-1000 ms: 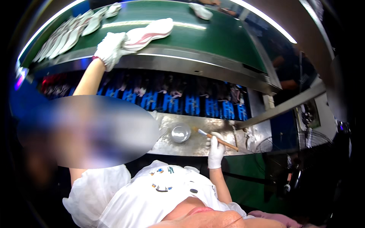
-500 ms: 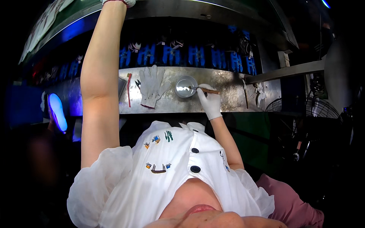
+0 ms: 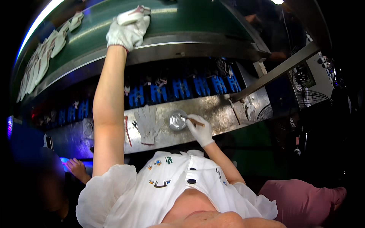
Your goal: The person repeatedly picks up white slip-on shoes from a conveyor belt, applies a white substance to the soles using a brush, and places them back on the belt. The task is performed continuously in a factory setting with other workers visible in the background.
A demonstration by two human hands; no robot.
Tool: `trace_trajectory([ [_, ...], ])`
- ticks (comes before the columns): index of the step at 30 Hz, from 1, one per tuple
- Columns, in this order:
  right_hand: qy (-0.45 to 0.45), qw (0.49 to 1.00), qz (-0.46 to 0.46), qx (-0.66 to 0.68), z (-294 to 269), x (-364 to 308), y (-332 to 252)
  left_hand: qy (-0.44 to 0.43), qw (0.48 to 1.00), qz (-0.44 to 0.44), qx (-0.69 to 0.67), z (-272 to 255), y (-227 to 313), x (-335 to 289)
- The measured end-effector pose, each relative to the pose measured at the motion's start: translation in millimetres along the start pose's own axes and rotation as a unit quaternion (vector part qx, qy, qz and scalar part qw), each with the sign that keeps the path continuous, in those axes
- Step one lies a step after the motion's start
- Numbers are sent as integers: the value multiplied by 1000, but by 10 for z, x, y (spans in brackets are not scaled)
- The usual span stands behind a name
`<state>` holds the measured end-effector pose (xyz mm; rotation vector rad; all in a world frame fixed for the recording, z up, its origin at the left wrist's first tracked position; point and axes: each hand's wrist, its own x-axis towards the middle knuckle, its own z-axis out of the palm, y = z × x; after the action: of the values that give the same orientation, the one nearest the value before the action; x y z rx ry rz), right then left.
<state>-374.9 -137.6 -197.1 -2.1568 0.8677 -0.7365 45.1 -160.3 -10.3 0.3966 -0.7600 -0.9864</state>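
Brush (image 3: 196, 122) held at bowl (image 3: 171, 125), sole (image 3: 131, 17) at belt (image 3: 186, 23).
The brush is gripped by the right hand (image 3: 200, 131), its tip over the bowl on the bench (image 3: 216, 114); a glove (image 3: 147, 123) is laid nearby. Beyond, the sole is grasped by the left hand (image 3: 127, 33).

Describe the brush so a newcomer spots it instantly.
Find the long metal bench; on it, right of the flat grey-white glove, sits a round cup. The brush slants from the cup into the gloved right hand. It is held and brown-handled, unlike the slim red tool lying left of the glove.
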Motion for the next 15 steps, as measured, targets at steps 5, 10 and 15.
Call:
trace_trajectory([
  [5,24,996,-82,-17,-35,-59,-81,166,946,-30,-275,-75,-35,154],
  [10,38,988,-147,-20,-88,-107,-138,61,950,-54,-303,-16,-22,52],
  [15,14,984,-171,-36,-130,-200,-107,141,975,51,-164,219,-71,-175],
])
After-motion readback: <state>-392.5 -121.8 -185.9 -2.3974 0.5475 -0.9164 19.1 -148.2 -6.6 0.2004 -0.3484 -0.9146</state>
